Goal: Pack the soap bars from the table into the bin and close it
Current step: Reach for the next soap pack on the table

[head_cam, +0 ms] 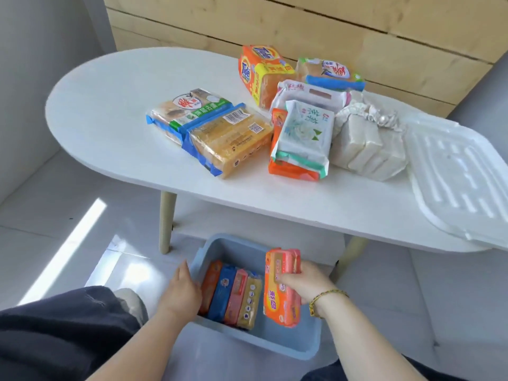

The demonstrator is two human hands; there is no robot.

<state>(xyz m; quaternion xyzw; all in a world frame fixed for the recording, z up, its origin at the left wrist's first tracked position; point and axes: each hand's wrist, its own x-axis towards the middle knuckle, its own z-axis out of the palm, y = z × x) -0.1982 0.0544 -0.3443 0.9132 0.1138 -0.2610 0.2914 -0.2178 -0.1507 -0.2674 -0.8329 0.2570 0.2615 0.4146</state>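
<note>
A light blue bin (291, 346) stands on the floor in front of the table. Inside it, several soap packs (232, 294) stand on edge in a row against the left wall. My right hand (305, 281) grips an orange-pink soap pack (281, 292) upright over the bin's middle. My left hand (181, 291) rests on the bin's left rim, fingers touching the leftmost pack. Several more soap packs lie on the white table (115, 105): a blue-yellow pair (217, 130), an orange Tide pack (259, 74), a white floral pack (305, 130), pale bars in wrap (368, 149). The white lid (456, 177) lies at the table's right end.
The table's beige legs (166, 221) stand just behind the bin. A wooden panel wall (330, 23) rises behind the table. My dark-trousered knee (60, 325) is at the lower left. Grey tiled floor surrounds the bin.
</note>
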